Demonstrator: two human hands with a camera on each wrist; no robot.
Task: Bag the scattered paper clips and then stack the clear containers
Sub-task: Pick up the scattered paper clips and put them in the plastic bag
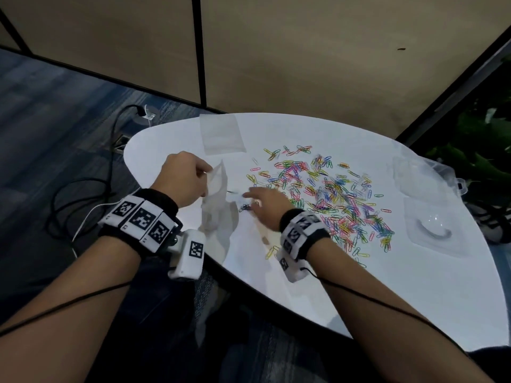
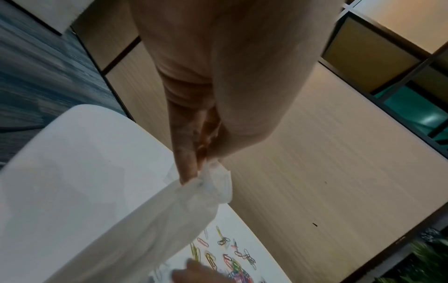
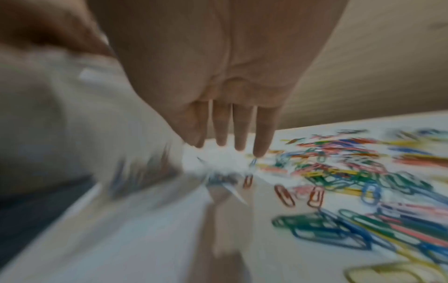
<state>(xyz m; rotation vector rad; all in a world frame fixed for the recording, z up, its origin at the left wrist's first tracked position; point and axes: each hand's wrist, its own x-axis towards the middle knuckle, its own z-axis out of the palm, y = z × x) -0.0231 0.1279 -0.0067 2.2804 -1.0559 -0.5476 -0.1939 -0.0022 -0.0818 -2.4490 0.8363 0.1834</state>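
Note:
Coloured paper clips (image 1: 329,194) lie scattered over the middle of the white table (image 1: 331,286). My left hand (image 1: 184,176) pinches the top rim of a clear plastic bag (image 1: 218,205) at the table's left edge; the pinch shows close up in the left wrist view, bag (image 2: 169,206). My right hand (image 1: 264,201) hovers just right of the bag, fingers (image 3: 242,130) straight and spread above the clips (image 3: 351,181), holding nothing. That view is blurred. Clear containers (image 1: 423,175) (image 1: 434,233) sit at the table's right side.
A second flat clear bag (image 1: 222,134) lies at the table's far edge. Black and white cables (image 1: 83,194) trail over the blue carpet to the left. Tan partition panels (image 1: 304,51) stand behind the table, and a green plant (image 1: 484,150) is at right.

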